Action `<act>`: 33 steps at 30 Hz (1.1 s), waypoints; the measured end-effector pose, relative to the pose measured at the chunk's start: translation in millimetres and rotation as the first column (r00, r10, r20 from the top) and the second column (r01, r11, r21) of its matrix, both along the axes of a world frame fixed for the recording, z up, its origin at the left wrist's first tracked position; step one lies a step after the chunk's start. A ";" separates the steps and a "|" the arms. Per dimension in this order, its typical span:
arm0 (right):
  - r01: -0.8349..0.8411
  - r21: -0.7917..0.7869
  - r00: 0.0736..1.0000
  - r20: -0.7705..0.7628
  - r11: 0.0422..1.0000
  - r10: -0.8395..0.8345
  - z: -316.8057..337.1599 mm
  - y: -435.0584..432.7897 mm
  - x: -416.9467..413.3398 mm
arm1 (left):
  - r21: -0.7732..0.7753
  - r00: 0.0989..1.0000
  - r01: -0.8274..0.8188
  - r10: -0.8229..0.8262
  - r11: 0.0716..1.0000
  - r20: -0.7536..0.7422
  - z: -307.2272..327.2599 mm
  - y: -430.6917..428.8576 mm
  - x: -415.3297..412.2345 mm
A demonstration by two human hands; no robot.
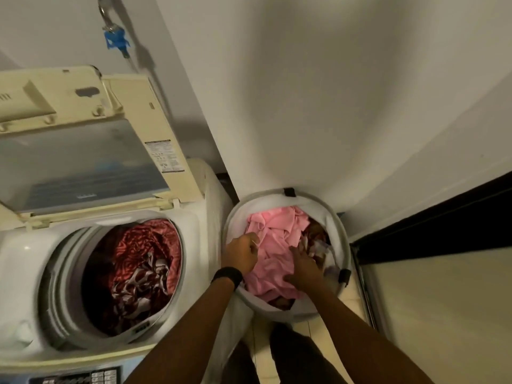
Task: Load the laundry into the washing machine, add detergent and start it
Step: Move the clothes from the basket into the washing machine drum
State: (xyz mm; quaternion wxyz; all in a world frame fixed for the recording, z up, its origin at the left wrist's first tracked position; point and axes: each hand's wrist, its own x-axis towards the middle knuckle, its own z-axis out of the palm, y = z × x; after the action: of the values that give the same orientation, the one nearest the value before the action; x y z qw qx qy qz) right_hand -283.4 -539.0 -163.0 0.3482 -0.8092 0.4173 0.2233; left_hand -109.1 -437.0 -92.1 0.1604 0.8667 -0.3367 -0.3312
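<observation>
A white top-loading washing machine (25,261) stands at the left with its lid (83,151) raised. Red patterned laundry (138,267) lies in its drum. To its right a round white laundry basket (339,231) sits on the floor, holding a pink cloth (274,239) and darker items underneath. Both my hands are inside the basket. My left hand (240,254), with a black band at the wrist, grips the pink cloth at its left edge. My right hand (303,266) is curled into the pink cloth near the basket's right side.
A white wall (304,92) rises behind the basket. A dark door frame (432,220) runs along the right. A blue tap fitting (116,41) with a hose hangs above the machine. The control panel (80,376) shows at the bottom left. My legs stand on pale floor tiles.
</observation>
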 end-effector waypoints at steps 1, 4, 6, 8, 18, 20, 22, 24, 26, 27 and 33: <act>-0.014 -0.015 0.999 -0.034 1.000 0.014 -2.9 1.7 -1.5 | 0.018 1.000 -0.016 0.016 1.000 -0.015 -7.7 0.9 0.0; 0.031 -0.079 0.999 -0.008 0.996 -0.032 2.6 0.9 1.1 | 0.070 0.991 -0.063 0.071 0.996 -0.115 -22.6 -0.6 -3.5; 0.070 -0.124 0.991 0.119 0.990 -0.055 14.9 -0.6 7.2 | 0.081 0.958 -0.134 0.150 0.988 -0.243 -22.8 -6.6 -9.1; 0.094 -0.108 0.962 0.264 0.990 -0.062 26.2 0.2 15.2 | 0.095 0.877 -0.253 0.269 0.963 -0.398 -22.5 -15.7 -15.6; 0.228 0.644 0.824 0.272 0.730 -0.497 72.5 1.5 -7.9 | 0.098 0.555 -0.679 0.597 0.727 -0.579 -10.7 -9.7 -21.3; 0.524 0.654 0.626 0.139 0.546 -0.768 64.7 0.1 -3.9 | 0.064 0.557 -0.704 0.605 0.707 -0.568 2.4 -3.7 -28.3; 0.583 0.717 0.496 0.058 0.382 -0.867 29.2 -7.1 -0.5 | 0.010 0.643 -0.597 0.485 0.803 -0.593 12.3 0.5 -36.5; 0.600 0.758 0.410 -0.018 0.255 -0.912 -0.6 -17.6 6.8 | -0.053 0.780 -0.290 0.204 0.956 -0.592 13.3 3.7 -45.6; 0.621 0.720 0.440 0.006 0.310 -0.898 14.8 -29.1 20.1 | -0.047 0.809 0.035 -0.056 0.998 -0.584 17.0 3.9 -52.5; 0.652 0.661 0.465 0.038 0.371 -0.885 53.0 -29.7 29.5 | -0.037 0.781 0.107 -0.107 0.994 -0.615 16.9 4.8 -52.1; 0.640 0.721 0.310 0.076 0.267 -0.948 83.5 -51.0 35.0 | 0.188 0.462 -0.598 0.526 0.779 -0.714 -24.0 16.8 -21.2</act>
State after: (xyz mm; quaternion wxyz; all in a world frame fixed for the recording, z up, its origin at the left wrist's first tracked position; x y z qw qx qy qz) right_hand -248.4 -590.1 -79.5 0.7286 -0.3431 0.5841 -0.1010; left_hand -130.3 -420.2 -116.1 0.4194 0.7109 0.0474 -0.5626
